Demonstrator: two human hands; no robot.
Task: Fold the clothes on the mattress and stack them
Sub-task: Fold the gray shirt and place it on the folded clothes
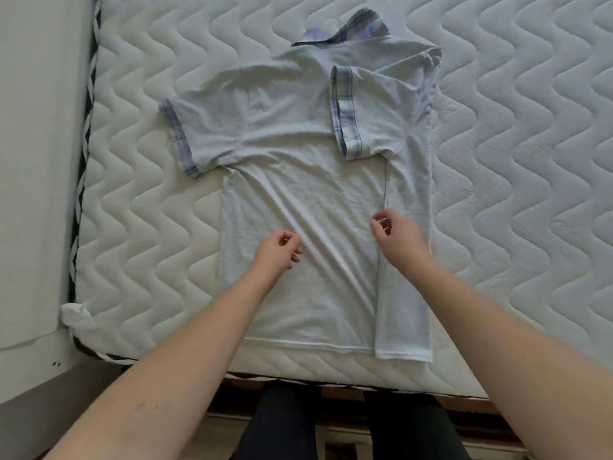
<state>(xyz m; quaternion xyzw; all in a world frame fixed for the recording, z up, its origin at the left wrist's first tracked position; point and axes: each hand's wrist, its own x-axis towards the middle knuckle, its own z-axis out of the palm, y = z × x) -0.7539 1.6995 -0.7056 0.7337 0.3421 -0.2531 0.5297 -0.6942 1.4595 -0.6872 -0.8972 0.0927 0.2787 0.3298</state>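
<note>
My left hand (278,252) and right hand (396,235) over half-folded shirt (298,200) on mattress (514,144), fingers loosely curled, pinching nothing.

A pale blue-grey polo shirt (298,180) is lying flat, back side up, on the quilted white mattress (517,161), collar pointing away and hem sitting near the mattress's near edge. Its right side is lying folded inward over the body, the plaid-cuffed sleeve resting across the chest area; the left sleeve is spreading outward. Diagonal creases are running across the middle.
</note>
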